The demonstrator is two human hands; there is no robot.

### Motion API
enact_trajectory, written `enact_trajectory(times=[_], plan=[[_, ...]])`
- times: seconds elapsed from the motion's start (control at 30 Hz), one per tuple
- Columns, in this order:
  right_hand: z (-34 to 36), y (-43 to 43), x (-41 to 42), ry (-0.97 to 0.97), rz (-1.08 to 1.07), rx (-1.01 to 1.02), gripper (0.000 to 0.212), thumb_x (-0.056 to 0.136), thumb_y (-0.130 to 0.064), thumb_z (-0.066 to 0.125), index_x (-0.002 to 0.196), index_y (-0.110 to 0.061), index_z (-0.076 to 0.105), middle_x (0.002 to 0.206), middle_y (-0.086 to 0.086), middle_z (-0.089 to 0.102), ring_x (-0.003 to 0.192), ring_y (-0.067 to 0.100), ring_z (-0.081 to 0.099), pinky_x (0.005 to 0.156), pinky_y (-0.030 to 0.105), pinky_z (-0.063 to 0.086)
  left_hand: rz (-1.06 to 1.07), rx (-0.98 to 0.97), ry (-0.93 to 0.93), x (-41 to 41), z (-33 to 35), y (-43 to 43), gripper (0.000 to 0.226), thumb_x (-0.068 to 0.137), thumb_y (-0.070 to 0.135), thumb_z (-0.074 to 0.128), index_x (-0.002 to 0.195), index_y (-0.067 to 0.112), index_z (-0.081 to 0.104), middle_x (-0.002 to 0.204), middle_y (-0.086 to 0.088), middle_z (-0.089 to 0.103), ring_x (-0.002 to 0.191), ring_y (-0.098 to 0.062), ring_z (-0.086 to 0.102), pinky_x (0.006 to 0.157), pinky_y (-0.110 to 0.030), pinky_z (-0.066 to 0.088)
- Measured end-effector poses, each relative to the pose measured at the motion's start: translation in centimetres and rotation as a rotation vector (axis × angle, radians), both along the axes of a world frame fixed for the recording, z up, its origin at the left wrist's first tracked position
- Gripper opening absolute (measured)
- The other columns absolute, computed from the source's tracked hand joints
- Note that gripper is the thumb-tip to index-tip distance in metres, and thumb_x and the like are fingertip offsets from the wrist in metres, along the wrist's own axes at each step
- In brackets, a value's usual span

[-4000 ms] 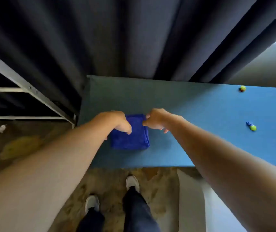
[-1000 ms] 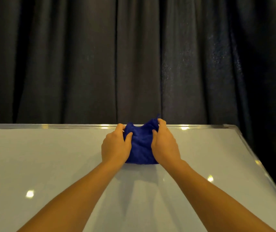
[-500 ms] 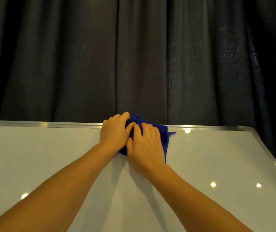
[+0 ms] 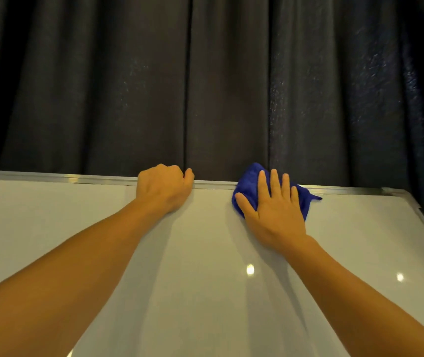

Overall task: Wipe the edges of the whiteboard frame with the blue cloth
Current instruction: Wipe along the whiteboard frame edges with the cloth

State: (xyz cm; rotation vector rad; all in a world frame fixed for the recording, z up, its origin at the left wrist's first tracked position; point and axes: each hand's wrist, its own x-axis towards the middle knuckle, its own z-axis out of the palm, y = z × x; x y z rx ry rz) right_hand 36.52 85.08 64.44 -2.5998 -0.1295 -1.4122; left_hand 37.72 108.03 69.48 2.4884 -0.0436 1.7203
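Note:
A white whiteboard [image 4: 205,253] fills the lower half of the view, edged by a silver metal frame [image 4: 64,177] along its top and right side. The blue cloth [image 4: 248,184] is bunched over the top frame edge, right of centre. My right hand [image 4: 274,212] lies flat on the cloth with fingers spread, pressing it against the frame and board. My left hand [image 4: 164,188] is curled over the top frame edge to the left of the cloth, fingers hooked behind the frame, apart from the cloth.
A dark pleated curtain [image 4: 205,86] hangs close behind the board. The frame's top right corner [image 4: 396,191] lies to the right of the cloth. Ceiling light reflections [image 4: 250,269] dot the board surface.
My left hand has come off the cloth and now grips the top frame edge. My right hand has slid the cloth to the right along the top frame.

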Motion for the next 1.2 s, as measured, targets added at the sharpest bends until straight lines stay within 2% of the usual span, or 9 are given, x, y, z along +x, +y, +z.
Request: enact_trajectory(times=[0.13,0.37,0.5,0.63,0.8,0.87,1.07,1.13,1.2], plan=[[-0.5,3.6,-1.5,-0.046,0.068,-0.086,0.092,0.084,-0.080,0.004,0.157,-0.026,-0.008,0.168,0.004,-0.009,0.152,0.029,-0.014,0.122,0.047,-0.006,-0.061,-0.081,-0.042,-0.8,0.3,0.5,0.053,0.097,0.042,0.031,0.060,0.014,0.058,0.052,-0.003,0.053,0.050,-0.019,0.052,0.056,-0.033,0.044],[0.8,7.7,-4.3,-0.199,0.128,-0.193,0.086,0.088,-0.078,0.007,0.158,-0.029,-0.005,0.168,0.001,-0.008,0.152,0.029,-0.017,0.123,0.050,-0.007,-0.015,-0.058,-0.162,-4.4,2.6,-0.3,0.047,0.094,0.036,0.033,0.069,0.013,0.065,0.067,-0.009,0.058,0.059,-0.026,0.048,0.059,-0.036,0.035],[0.7,6.8,-5.3,-0.243,0.129,-0.200,0.084,0.088,-0.077,0.006,0.158,-0.031,0.000,0.168,0.000,-0.005,0.153,0.027,-0.014,0.123,0.048,-0.007,0.004,-0.020,-0.196,-5.5,2.8,-0.4,0.049,0.094,0.036,0.033,0.075,0.010,0.071,0.080,-0.017,0.070,0.070,-0.035,0.061,0.061,-0.035,0.036],[1.4,2.2,-5.7,-0.252,0.019,-0.050,0.086,0.087,-0.077,0.007,0.158,-0.029,0.001,0.168,0.002,-0.001,0.154,0.029,-0.007,0.123,0.049,-0.003,-0.072,-0.028,-0.190,-6.2,2.5,-0.4,0.054,0.097,0.037,0.030,0.055,0.014,0.056,0.060,-0.007,0.062,0.058,-0.027,0.059,0.060,-0.035,0.048],[2.3,-1.1,-6.3,-0.145,-0.106,0.226,0.084,0.090,-0.073,0.009,0.158,-0.025,-0.004,0.168,0.008,-0.005,0.152,0.034,-0.011,0.123,0.054,-0.003,-0.070,-0.012,-0.185,-6.4,2.5,-0.4,0.052,0.096,0.032,0.032,0.048,0.017,0.048,0.047,0.000,0.048,0.047,-0.020,0.049,0.051,-0.030,0.037],[2.1,1.3,-6.5,-0.158,-0.062,0.187,0.081,0.092,-0.072,0.011,0.158,-0.027,-0.004,0.168,0.008,-0.006,0.152,0.037,-0.013,0.122,0.054,-0.005,-0.066,-0.025,-0.185,-6.4,2.7,-0.3,0.051,0.095,0.032,0.032,0.048,0.018,0.047,0.047,0.000,0.048,0.046,-0.017,0.046,0.051,-0.029,0.033],[0.8,4.3,-6.9,-0.224,0.126,-0.233,0.072,0.089,-0.078,0.006,0.153,-0.048,-0.005,0.168,-0.004,-0.004,0.153,0.028,-0.015,0.121,0.047,-0.011,-0.042,-0.031,-0.194,-6.6,2.6,0.3,0.050,0.095,0.035,0.030,0.052,0.018,0.049,0.050,-0.001,0.048,0.049,-0.019,0.048,0.054,-0.031,0.038],[1.5,0.4,-6.4,-0.232,0.068,-0.198,0.072,0.089,-0.077,0.010,0.154,-0.047,-0.002,0.168,-0.005,-0.003,0.153,0.027,-0.013,0.122,0.046,-0.009,-0.039,-0.011,-0.189,-6.7,2.7,0.1,0.052,0.095,0.034,0.030,0.050,0.018,0.050,0.048,0.001,0.046,0.047,-0.018,0.045,0.053,-0.030,0.033],[2.2,-5.2,-5.9,-0.231,-0.051,0.012,0.075,0.092,-0.074,0.017,0.157,-0.039,0.007,0.168,-0.001,0.000,0.153,0.031,-0.006,0.123,0.050,-0.003,-0.045,-0.002,-0.175,-6.8,2.7,-0.4,0.052,0.094,0.033,0.030,0.050,0.017,0.050,0.048,0.001,0.046,0.050,-0.023,0.049,0.054,-0.031,0.035]])
